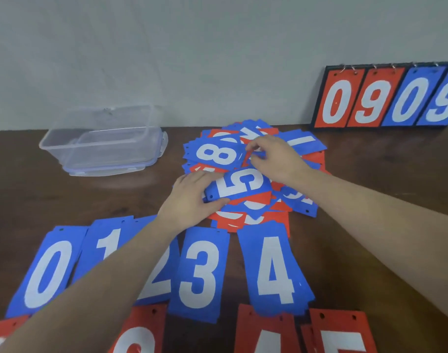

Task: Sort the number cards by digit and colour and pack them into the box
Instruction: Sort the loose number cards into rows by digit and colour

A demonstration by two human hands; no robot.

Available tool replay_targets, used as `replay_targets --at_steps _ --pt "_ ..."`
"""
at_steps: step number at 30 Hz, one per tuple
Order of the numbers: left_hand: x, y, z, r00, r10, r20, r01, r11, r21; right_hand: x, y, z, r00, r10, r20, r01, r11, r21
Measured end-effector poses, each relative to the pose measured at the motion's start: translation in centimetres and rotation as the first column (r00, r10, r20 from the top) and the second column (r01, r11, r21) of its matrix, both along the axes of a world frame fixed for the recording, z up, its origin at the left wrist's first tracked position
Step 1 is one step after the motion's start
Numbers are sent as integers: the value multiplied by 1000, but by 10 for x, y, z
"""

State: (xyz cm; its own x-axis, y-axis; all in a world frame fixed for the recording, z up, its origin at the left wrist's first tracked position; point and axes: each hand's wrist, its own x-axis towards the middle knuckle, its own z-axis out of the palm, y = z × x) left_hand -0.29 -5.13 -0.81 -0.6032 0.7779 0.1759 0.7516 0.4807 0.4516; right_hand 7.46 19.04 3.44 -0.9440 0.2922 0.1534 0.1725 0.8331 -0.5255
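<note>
Nearest you, flat blue cards lie in a row under your left forearm. Your left hand pinches the glossy blue 5 card on the heap. Just beyond, your right hand pinches another card there. Far left of both hands sits the clear plastic box.

The setting is a plain indoor room, most likely a home or a simple activity room; the exact type cannot be determined. Evidence: a dark brown wooden worktop stands directly against a bare, pale grey painted wall with faint scuff marks. Behind the worktop, leaning on the wall at the far right, is a flip scoreboard with ring-bound red and blue digit panels. Left of the scoreboard, a clear plastic food-storage box sits on the worktop, a common household item. Loose number cards cover the worktop nearer than the scoreboard.
</note>
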Motion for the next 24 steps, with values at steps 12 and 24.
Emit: replay_targets --at_steps 12,24 --pt "3 -2 2 1000 -9 5 8 994 106 -78 -22 7 920 -108 377 36 981 192" --pt "7 -4 10 1000 -15 23 14 999 34 -43 5 3 956 -148 254 126 987 102"
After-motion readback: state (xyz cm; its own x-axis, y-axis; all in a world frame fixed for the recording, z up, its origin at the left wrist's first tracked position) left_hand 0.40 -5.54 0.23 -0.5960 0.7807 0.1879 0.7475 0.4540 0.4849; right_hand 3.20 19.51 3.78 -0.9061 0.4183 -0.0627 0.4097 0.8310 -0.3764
